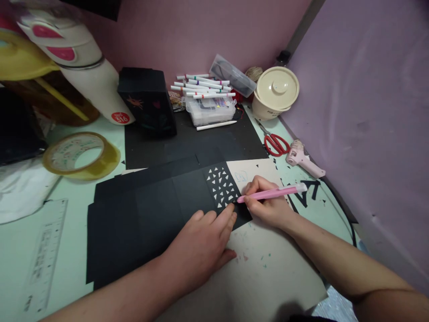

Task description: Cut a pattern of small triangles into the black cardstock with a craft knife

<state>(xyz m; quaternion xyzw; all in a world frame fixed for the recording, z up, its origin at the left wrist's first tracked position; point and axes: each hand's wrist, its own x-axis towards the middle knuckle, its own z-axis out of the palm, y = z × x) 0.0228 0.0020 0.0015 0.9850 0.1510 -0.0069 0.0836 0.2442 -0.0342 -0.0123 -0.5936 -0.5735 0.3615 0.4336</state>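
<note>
My right hand (268, 203) grips a slim pink craft knife (268, 194), its tip down on a sheet of black card (150, 210). Many small triangular holes make a patch (221, 185) at the card's right end, and pale board shows through them. The knife tip is at the lower right of this patch. My left hand (209, 235) lies on the card with its fingers stretched out, the fingertips close to the knife tip. Underneath is a pale grey board (268, 268) with coloured specks.
Tape roll (82, 154) and clear ruler (47, 255) lie left; a white bottle (83, 62) and black box (146, 103) stand behind. Markers (204, 85) top a clear case (211, 112). Right are a lidded cream pot (276, 91), red scissors (276, 144) and pink glue gun (303, 160).
</note>
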